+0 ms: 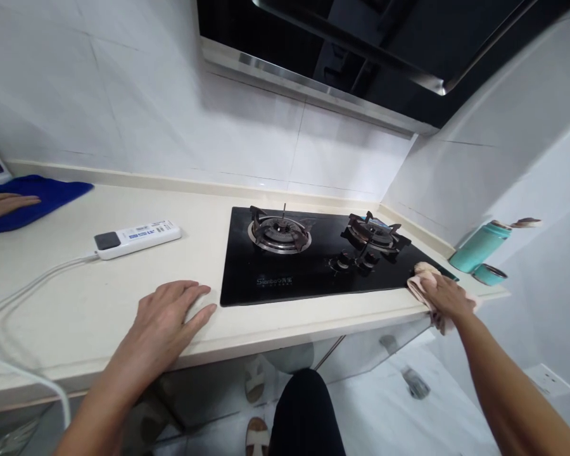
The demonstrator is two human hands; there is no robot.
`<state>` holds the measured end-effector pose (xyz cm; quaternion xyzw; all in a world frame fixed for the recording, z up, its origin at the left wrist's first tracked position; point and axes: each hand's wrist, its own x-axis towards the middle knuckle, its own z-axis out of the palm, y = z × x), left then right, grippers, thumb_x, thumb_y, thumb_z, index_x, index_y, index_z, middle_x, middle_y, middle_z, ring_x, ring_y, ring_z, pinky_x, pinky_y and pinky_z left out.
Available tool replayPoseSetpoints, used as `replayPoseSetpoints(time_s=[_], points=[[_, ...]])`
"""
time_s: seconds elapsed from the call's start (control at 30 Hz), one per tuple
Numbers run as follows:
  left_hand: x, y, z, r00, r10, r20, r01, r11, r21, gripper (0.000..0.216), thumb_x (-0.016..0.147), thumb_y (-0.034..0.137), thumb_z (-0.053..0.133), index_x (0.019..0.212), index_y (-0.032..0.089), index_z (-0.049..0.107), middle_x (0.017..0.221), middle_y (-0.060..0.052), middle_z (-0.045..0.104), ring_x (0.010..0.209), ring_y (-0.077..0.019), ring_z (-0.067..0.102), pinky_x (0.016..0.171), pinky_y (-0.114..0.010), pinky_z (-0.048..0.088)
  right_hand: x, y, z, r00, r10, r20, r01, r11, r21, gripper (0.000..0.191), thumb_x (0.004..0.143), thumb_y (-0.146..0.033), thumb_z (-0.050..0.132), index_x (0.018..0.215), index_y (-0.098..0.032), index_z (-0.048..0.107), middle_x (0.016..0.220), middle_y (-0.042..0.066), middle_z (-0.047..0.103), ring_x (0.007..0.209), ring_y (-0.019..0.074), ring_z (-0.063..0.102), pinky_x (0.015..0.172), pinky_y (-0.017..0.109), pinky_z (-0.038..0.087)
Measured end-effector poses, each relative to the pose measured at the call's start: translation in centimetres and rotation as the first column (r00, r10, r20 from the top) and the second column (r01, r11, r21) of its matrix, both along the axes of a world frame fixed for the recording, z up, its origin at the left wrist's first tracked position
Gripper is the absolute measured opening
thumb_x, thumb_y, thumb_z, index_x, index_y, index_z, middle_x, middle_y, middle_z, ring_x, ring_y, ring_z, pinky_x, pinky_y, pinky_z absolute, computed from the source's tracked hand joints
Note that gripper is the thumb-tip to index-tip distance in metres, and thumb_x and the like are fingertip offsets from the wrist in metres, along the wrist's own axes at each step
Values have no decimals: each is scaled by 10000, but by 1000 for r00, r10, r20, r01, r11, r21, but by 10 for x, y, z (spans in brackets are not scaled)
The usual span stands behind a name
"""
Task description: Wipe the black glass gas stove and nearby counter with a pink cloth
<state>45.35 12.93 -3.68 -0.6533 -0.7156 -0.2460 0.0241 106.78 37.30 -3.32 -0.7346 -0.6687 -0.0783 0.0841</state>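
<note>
- Nearest, the left hand (171,320) lies palm down on the cream tabletop (99,297) near its front edge, just left of the hob's front left corner. Its grip is apart, fingers flat and holding nothing.
- The right hand (444,296) has its grip closed on a pale pink cloth (439,324). The cloth is bunched under the palm at the front right corner of the black glass hob (313,278), where glass meets tabletop.
- To wipe this corner well, I judge the cloth should stay flat under the palm. Strokes should follow the seam and steer around the knobs (356,261). The flat left hand looks a good brace for the long reach.
- Behind the knobs sit the two burners, left (279,231) and right (374,233), both bare and unlit.
- Left of the hob lies a white power strip (137,238), its cable (23,285) looping towards the front edge. It is well apart from the cloth, and a damp cloth is best kept away from it.
- At the far right end, a teal flask (479,247) appears to lean in this view. A matching cup (489,274) sits just beside it. The contents of either cannot be seen.
- Far left, another person's hand (4,204) rests on a blue cloth (42,196).
</note>
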Motion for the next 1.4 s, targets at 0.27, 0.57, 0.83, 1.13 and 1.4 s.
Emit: replayPoseSetpoints(time_s=[0.27, 0.57, 0.83, 1.13, 1.4], points=[[2, 0, -3, 1000, -6, -9, 6, 1000, 23, 543, 975, 654, 381, 1271, 280, 640, 1346, -100, 635, 1310, -340, 509, 1061, -551, 366, -138, -83, -5, 966, 258, 26, -259, 956, 138, 462, 1011, -478, 371, 1265, -217, 656, 1281, 167, 553, 1194, 349, 509, 963, 542, 412], [2, 0, 5, 997, 0, 76, 1, 1000, -12, 594, 944, 707, 365, 1248, 297, 669, 1338, -82, 651, 1326, -350, 521, 1103, -586, 371, -348, -158, 35, 651, 756, 73, -757, 639, 139, 218, 951, -375, 593, 1104, -232, 652, 1084, 90, 571, 1001, 279, 483, 859, 421, 383], [-13, -1, 3, 909, 19, 416, -71, 991, 111, 690, 988, 677, 232, 1384, 235, 585, 1462, -118, 581, 1402, -319, 501, 1242, -564, 307, -443, -198, 40, 316, 946, 76, -931, 293, 219, 337, 993, -455, 525, 1178, -193, 628, 1117, 77, 582, 1044, 266, 472, 914, 438, 393], [-7, -4, 6, 975, -3, 224, -7, 999, 45, 617, 956, 710, 380, 1255, 266, 690, 1341, -85, 674, 1302, -327, 555, 1173, -544, 359, -327, -174, 11, 443, 882, -163, -842, 471, 262, 276, 945, -458, 568, 1024, -216, 675, 1089, 71, 646, 1034, 256, 548, 969, 444, 372], [0, -9, 7, 984, -44, 171, 37, 998, 42, 546, 1002, 654, 396, 1295, 280, 667, 1360, -74, 653, 1314, -298, 530, 1151, -508, 347, -97, -67, -22, 933, 290, -213, -227, 934, 276, 586, 915, -621, 319, 984, -188, 707, 1043, 217, 696, 1015, 392, 623, 870, 526, 436]])
